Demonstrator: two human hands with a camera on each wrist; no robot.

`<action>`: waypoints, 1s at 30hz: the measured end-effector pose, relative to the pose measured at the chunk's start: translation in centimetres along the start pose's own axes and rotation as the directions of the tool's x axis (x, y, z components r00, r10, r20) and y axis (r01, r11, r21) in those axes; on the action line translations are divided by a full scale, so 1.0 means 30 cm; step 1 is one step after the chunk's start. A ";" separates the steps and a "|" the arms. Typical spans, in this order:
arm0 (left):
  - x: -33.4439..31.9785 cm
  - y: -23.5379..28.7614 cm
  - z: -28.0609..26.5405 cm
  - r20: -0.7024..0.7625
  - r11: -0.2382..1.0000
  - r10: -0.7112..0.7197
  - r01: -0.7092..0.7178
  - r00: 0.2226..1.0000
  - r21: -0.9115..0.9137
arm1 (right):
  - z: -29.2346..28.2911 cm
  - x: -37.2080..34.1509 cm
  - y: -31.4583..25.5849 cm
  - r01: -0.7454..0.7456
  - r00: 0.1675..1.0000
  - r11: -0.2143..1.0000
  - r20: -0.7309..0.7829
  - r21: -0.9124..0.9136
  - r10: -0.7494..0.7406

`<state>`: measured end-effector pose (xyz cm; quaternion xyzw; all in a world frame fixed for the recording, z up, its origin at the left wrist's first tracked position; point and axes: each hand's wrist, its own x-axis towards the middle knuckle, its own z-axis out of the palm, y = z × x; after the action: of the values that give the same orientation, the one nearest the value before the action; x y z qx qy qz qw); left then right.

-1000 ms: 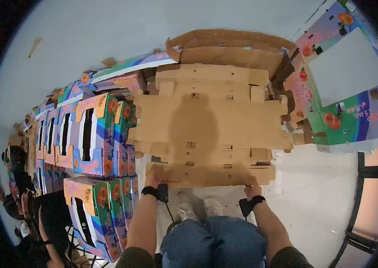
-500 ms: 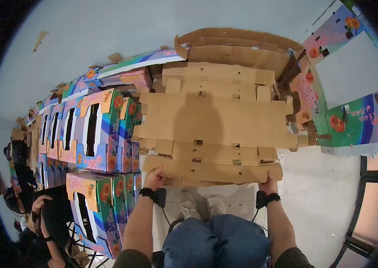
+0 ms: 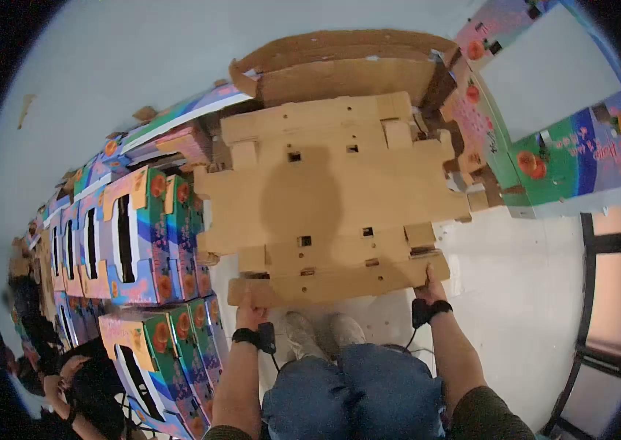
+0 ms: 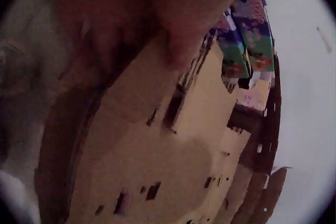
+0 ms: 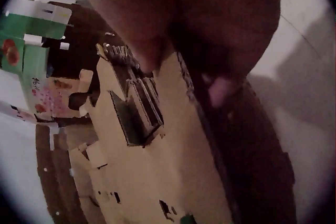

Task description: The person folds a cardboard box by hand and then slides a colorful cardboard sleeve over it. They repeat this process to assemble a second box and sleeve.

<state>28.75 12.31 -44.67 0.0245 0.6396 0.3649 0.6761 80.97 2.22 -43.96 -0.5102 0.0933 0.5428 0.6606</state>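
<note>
A stack of flat, unfolded cardboard box blanks (image 3: 384, 183) with cut slots and tabs lies in front of me, plain brown side up. Near its front left corner my left hand (image 3: 251, 312) grips the edge, thumb on top and fingers beneath. My right hand (image 3: 431, 287) holds the front right corner the same way. In the left wrist view the left hand (image 4: 152, 8) pinches the rim of the blanks (image 4: 136, 108). Several cardboard layers show beside the right thumb in the right wrist view, where the right hand's (image 5: 210, 19) other fingers curl under the edge.
Printed fruit boxes (image 3: 153, 235) stand stacked on the left. Beyond the blanks rises a large open brown carton (image 3: 340, 77). Printed blanks (image 3: 567, 161) lie at the right, near a black-framed panel (image 3: 618, 242). Another person's arm (image 3: 68, 389) shows at the lower left.
Both hands have taken hold of the front corners, and the near flap has risen a little. The near edge now slants, its right end farther forward. The head view has turned slightly.
</note>
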 end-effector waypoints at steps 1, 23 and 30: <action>-0.053 0.041 0.046 -0.014 1.000 -0.012 0.012 1.000 -0.023 | -0.012 0.025 0.015 0.007 0.999 1.000 -0.041 0.014 -0.006; -0.139 -0.026 0.240 0.565 -0.542 0.205 -0.388 0.799 0.746 | 0.170 0.065 0.027 0.143 0.884 -0.626 0.383 -0.767 -0.268; -0.148 0.121 0.301 0.444 -0.518 0.022 -0.370 0.896 0.771 | 0.321 0.043 -0.108 0.089 0.982 -0.600 0.172 -0.795 -0.083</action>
<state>35.41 16.55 -37.45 0.7524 0.5417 -0.2313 0.2949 79.95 10.86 -38.53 -0.8237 -0.4909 0.2632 -0.1060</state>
